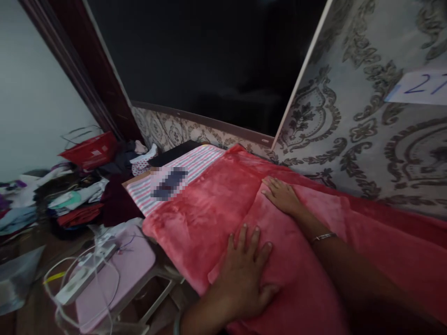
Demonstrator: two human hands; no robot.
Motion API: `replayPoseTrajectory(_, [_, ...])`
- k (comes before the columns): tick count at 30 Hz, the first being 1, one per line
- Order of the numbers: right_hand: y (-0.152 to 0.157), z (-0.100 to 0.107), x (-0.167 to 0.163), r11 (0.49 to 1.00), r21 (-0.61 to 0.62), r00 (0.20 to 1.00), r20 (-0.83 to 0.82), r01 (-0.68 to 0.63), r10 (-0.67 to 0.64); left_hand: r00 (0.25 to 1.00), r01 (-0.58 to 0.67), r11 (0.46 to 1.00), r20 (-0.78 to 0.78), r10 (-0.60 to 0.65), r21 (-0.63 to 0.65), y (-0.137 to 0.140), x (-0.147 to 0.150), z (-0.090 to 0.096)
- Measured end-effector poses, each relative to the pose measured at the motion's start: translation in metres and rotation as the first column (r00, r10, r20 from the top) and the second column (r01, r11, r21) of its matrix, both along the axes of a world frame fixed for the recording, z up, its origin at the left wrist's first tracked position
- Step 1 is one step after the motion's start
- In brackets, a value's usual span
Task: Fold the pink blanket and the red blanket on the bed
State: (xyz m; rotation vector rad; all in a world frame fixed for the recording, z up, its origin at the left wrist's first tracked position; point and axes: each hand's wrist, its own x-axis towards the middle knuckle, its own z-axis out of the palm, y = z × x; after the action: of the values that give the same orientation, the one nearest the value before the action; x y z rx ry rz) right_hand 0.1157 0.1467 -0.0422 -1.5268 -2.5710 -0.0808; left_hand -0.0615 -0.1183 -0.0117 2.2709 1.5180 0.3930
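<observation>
A plush red-pink blanket point(206, 200) lies spread over a long surface below the screen, with a layer of it folded over on the right. Flat on that folded layer rests my left hand point(244, 274), its fingers spread. Farther back, near the fold's far corner, my right hand point(281, 193) also presses down on the blanket with its fingers stretched out. Neither hand grips anything. Beyond the blanket's left edge shows a striped cloth point(206, 156) in pink, white and grey, with a pixelated dark patch on it.
A large dark screen point(209, 60) hangs on the patterned wall point(314, 107). At the lower left, a pink folding stool point(136, 256) carries a white power strip point(87, 272) and loose cables. Piled clothes point(80, 197) and a red bag point(91, 149) lie farther left.
</observation>
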Motion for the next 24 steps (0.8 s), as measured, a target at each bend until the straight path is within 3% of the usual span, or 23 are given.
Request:
replayPoseTrajectory(6, [-0.007,0.015,-0.007,1.000,-0.010,1.000,-0.022,0.017,-0.018,0.995,-0.021,0.999,-0.095,0.018,-0.035,0.006,0.001,0.004])
replayPoseTrajectory(14, [-0.021,0.049,-0.011,0.987,-0.148,0.992,-0.091,0.070,-0.084,0.972,-0.041,0.995,-0.227,0.060,0.088,0.014,0.002,0.004])
replayPoseTrajectory(18, [-0.036,0.060,0.027,0.944,-0.185,0.952,-0.089,0.275,-0.294,0.960,-0.035,0.990,-0.273,0.071,0.134,0.019,0.001,0.003])
replayPoseTrajectory(21, [-0.054,0.060,0.078,0.860,-0.231,0.874,-0.073,0.454,-0.481,0.956,-0.029,0.986,-0.285,0.075,0.161,0.020,0.002,0.004])
replayPoseTrajectory(24, [-0.075,0.056,0.125,0.799,-0.245,0.813,-0.067,0.549,-0.578,0.958,-0.035,0.984,-0.276,0.082,0.174,0.020,0.003,0.006])
